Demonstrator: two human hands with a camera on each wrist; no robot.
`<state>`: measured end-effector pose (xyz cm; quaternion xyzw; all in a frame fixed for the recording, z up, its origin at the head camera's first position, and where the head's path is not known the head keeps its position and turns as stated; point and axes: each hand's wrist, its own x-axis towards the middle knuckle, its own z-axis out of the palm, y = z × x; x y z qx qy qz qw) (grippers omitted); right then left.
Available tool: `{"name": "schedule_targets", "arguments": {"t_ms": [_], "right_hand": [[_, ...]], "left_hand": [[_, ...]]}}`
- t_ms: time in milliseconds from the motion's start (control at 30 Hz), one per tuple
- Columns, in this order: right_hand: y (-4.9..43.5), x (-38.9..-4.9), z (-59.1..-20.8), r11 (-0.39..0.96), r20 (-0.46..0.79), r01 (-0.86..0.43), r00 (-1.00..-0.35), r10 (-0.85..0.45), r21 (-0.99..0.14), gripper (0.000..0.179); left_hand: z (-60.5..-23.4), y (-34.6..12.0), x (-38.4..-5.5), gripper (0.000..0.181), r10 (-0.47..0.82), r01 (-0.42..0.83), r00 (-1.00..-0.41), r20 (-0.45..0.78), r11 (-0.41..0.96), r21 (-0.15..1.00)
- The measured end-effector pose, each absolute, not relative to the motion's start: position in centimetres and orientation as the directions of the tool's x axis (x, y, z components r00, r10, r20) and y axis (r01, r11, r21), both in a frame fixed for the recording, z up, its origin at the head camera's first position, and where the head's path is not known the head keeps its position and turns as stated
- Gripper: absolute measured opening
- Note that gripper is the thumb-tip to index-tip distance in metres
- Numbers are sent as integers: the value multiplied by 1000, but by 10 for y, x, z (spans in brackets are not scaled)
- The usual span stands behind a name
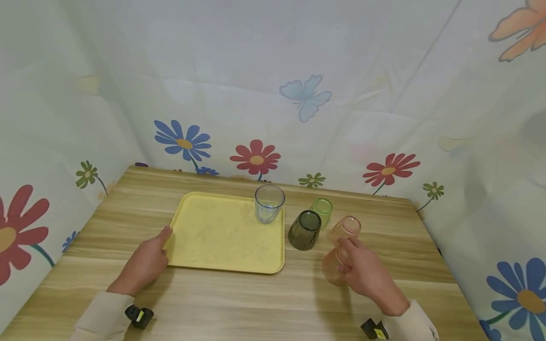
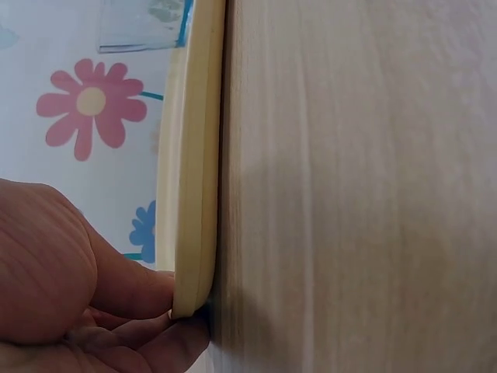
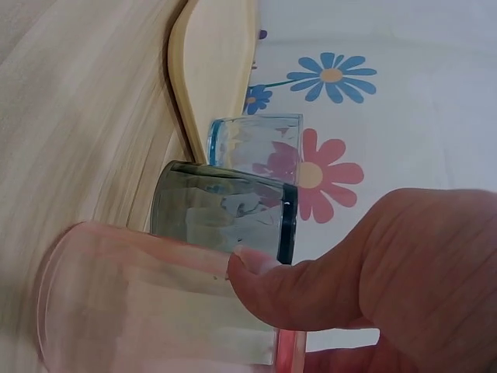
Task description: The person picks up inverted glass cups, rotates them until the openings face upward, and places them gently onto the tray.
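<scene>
"What is the left hand (image 1: pixel 147 263) doing?"

"Pinching the yellow tray (image 1: pixel 217 237) by its left edge, toward the near-left corner, thumb above and fingers underneath."

"And the right hand (image 1: pixel 368 274)?"

"Its thumb and fingers grip the near pink glass (image 1: pixel 332 270) around its upper end. That glass is bottom-up, to the right of the tray's near-right corner. I can't tell whether its rim touches the bench (image 1: pixel 256 303)."

"Anything close to it?"

"The far pink glass (image 1: pixel 347 226), just beyond it toward the bench's back edge, also bottom-up. The dark glass (image 1: pixel 304 231) stands upside down just off the tray's right edge, and the green glass (image 1: pixel 323 210) is right behind that, partly hidden."

"Is there anything on the tray?"

"The blue-tinted glass (image 1: pixel 269 204), upright, at the far-right corner."

"And past the bench's back edge?"

"A pale cloth (image 1: pixel 239 71) printed with flowers and butterflies."
</scene>
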<state>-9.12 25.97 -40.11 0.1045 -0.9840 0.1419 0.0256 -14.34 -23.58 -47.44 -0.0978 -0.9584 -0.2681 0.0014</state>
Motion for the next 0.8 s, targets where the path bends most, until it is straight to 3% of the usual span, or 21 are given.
{"name": "schedule_targets", "arguments": {"t_ms": [800], "right_hand": [[250, -89, -385, 933, 100, -252, -967, -234, -258, 57]], "left_hand": [[-477, -237, -143, 61, 175, 187, -982, 73, 836, 516]]}}
